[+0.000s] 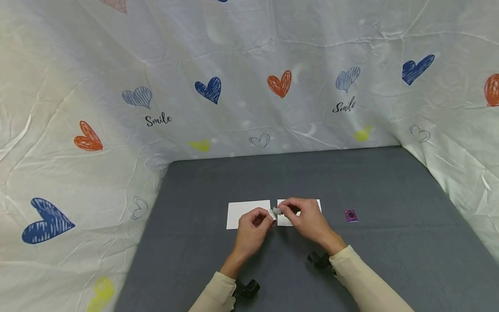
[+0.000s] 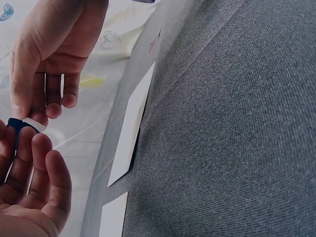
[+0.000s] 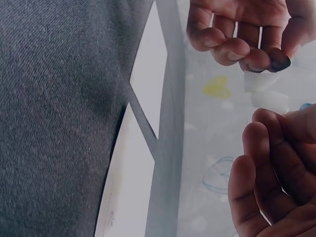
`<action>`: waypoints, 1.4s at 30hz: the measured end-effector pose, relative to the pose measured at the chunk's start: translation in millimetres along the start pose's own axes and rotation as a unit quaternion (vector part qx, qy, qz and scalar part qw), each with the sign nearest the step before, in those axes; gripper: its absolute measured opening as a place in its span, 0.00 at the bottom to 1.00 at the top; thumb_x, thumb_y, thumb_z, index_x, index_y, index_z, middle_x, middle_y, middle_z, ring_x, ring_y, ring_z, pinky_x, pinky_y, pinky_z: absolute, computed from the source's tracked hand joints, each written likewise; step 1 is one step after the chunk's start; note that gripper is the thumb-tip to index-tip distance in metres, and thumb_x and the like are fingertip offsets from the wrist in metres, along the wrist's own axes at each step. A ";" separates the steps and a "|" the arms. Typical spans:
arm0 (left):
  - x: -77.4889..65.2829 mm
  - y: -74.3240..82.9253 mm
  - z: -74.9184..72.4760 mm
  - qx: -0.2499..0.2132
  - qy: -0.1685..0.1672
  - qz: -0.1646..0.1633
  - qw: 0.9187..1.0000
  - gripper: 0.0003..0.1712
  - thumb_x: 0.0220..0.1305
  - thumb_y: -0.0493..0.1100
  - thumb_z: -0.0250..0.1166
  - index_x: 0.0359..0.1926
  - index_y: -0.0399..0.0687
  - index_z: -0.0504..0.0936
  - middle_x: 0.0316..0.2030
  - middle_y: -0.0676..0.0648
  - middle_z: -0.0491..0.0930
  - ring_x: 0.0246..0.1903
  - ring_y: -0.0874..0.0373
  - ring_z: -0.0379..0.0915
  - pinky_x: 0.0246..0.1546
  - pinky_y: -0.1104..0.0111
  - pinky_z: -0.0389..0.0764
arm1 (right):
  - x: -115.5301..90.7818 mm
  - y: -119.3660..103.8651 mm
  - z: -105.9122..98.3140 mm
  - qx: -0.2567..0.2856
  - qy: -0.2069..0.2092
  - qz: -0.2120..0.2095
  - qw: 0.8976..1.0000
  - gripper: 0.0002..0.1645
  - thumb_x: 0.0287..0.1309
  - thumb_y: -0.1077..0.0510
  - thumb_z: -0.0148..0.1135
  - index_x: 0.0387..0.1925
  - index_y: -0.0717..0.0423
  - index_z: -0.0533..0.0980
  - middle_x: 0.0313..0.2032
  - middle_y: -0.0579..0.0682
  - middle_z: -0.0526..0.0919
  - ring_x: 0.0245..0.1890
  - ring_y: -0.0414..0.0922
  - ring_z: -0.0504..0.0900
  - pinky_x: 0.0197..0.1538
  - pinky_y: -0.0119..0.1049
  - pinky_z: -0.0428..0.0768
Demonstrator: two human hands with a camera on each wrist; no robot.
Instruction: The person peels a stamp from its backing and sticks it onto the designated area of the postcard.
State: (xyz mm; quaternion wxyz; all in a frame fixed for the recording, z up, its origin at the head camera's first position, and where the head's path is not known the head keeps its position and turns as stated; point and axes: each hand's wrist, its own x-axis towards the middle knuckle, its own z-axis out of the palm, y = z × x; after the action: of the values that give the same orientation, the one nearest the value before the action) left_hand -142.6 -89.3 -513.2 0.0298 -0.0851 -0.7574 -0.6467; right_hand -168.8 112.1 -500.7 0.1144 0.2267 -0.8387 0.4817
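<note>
Above two white cards, my left hand (image 1: 251, 229) pinches a small folded piece (image 1: 272, 215) between thumb and fingertips. It looks whitish from the head and dark blue in the left wrist view, where the left hand (image 2: 34, 192) is lowest. My right hand (image 1: 308, 219) pinches a small pale scrap (image 1: 277, 211) right beside it. In the right wrist view, pale translucent film (image 3: 269, 100) lies between the left hand (image 3: 237, 37) and the right hand (image 3: 276, 173). Whether the two pieces are joined, I cannot tell. The left white card (image 1: 245, 212) and right white card (image 1: 285, 221) lie flat, partly covered by the hands.
A small purple square packet (image 1: 351, 216) with a dark round mark lies right of the cards on the dark grey tabletop (image 1: 218, 182). White cloth (image 1: 241, 121) printed with hearts hangs behind and at both sides. Black wrist cameras (image 1: 249, 289) sit below both wrists.
</note>
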 end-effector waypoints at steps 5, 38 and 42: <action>-0.3 0.7 -0.4 -0.006 -0.001 -0.002 1.000 0.07 0.71 0.28 0.64 0.35 0.35 0.86 0.33 0.36 0.88 0.31 0.58 0.85 0.38 0.73 0.86 | -0.2 1.8 -5.1 -0.011 0.004 0.019 1.000 0.05 0.72 0.58 0.72 0.43 0.52 0.91 0.38 0.44 0.94 0.34 0.37 0.87 0.38 0.36 0.86; -2.5 -2.4 -10.1 -0.019 0.028 0.004 0.999 0.08 0.71 0.27 0.63 0.33 0.34 0.84 0.32 0.34 0.87 0.30 0.60 0.83 0.37 0.74 0.86 | -25.5 54.3 -97.9 -0.171 -0.034 0.120 0.977 0.08 0.73 0.60 0.68 0.41 0.54 0.91 0.35 0.46 0.92 0.32 0.39 0.83 0.37 0.37 0.81; -1.9 -1.9 -9.6 -0.019 0.032 0.004 0.999 0.08 0.70 0.27 0.63 0.33 0.34 0.84 0.31 0.33 0.87 0.29 0.60 0.83 0.37 0.74 0.85 | -30.0 59.5 -100.8 -0.177 -0.045 0.130 0.975 0.08 0.72 0.60 0.67 0.39 0.53 0.91 0.32 0.44 0.91 0.30 0.38 0.80 0.36 0.36 0.79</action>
State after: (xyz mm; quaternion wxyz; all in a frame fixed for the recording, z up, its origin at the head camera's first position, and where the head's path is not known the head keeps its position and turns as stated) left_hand -141.6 -99.2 -513.9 0.0550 -0.0683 -0.7435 -0.6630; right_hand -174.6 232.7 -506.6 0.0512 0.1138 -0.9373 0.3254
